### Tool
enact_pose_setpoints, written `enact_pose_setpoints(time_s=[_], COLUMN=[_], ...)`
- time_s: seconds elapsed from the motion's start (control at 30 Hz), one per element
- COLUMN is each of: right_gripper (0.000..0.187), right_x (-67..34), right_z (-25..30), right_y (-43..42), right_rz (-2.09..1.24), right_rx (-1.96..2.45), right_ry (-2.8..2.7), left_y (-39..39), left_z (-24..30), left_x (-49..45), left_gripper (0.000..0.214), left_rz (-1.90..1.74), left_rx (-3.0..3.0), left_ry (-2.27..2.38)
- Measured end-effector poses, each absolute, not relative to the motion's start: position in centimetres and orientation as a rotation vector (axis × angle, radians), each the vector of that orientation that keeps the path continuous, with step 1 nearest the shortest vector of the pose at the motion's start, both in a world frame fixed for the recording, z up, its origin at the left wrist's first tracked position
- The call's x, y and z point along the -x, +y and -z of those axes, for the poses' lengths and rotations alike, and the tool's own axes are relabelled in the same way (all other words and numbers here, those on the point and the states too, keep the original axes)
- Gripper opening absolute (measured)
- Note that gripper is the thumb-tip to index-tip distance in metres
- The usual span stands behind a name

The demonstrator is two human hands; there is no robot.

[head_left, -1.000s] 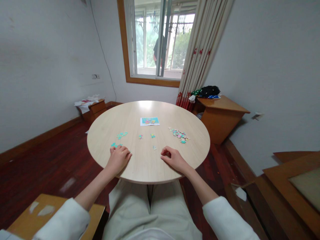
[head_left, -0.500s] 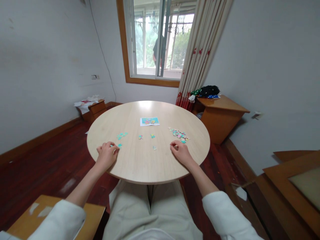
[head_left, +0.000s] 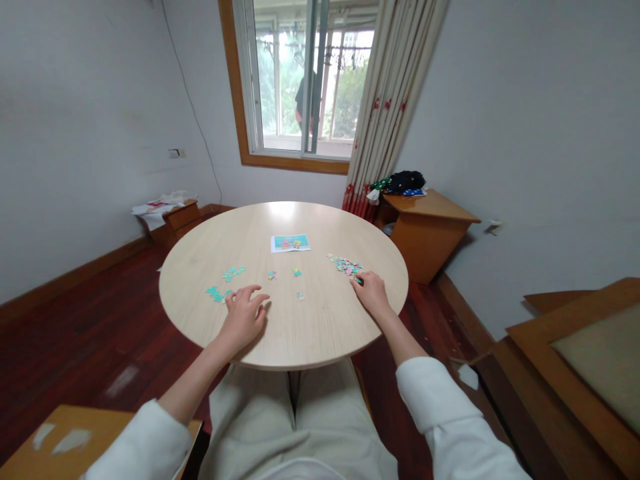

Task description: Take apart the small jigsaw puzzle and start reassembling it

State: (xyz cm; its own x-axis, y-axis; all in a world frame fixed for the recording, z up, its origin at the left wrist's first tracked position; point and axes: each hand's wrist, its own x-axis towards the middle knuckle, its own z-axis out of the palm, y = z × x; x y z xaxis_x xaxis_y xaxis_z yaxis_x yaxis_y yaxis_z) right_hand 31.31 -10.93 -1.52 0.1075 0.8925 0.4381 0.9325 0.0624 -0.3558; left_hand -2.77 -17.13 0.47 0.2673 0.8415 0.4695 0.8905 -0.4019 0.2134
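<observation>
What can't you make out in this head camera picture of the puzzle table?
Head view, right hand: its fingertips reach the near edge of the puzzle pile; the back of the hand hides whether they pinch a piece.
Head view, reference picture: too small to read its image.
Head view, teal pieces beside the left hand: too small to tell their shapes.

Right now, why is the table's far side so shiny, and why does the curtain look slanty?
In the head view, daylight from the window makes a pale glare on the table at its far rim; the wide lens leans the curtain outward, and the puzzle pieces by the right hand are too small for detail.
</observation>
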Motion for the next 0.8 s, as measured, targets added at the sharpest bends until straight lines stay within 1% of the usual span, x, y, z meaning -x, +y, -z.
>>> enact_pose_setpoints(time_s=[0.2, 0.4, 0.57, 0.8], right_gripper=[0.023, 0.022, 0.026, 0.019], right_x=[-31.6, -31.4, -30.9, -28.3], right_z=[2.0, 1.9, 1.1, 1.5], right_y=[-10.8, -10.9, -11.7, -13.2], right_rz=[0.083, 0.139, 0.041, -0.061], right_rx=[1.740, 1.605, 1.563, 1.361], right_ry=[-1.807, -1.734, -1.765, -2.028], left_y=[-16.7, -16.7, -16.7, -16.7], left_z=[-0.1, 0.1, 0.1, 0.0], left_x=[0.0, -0.7, -0.5, -0.9], left_gripper=[0.031, 0.033, 0.032, 0.031], left_rz=[0.733, 0.715, 0.736, 0.759], left_rx=[2.535, 2.589, 2.589, 2.631], left_ry=[-1.605, -1.630, -1.621, -1.554])
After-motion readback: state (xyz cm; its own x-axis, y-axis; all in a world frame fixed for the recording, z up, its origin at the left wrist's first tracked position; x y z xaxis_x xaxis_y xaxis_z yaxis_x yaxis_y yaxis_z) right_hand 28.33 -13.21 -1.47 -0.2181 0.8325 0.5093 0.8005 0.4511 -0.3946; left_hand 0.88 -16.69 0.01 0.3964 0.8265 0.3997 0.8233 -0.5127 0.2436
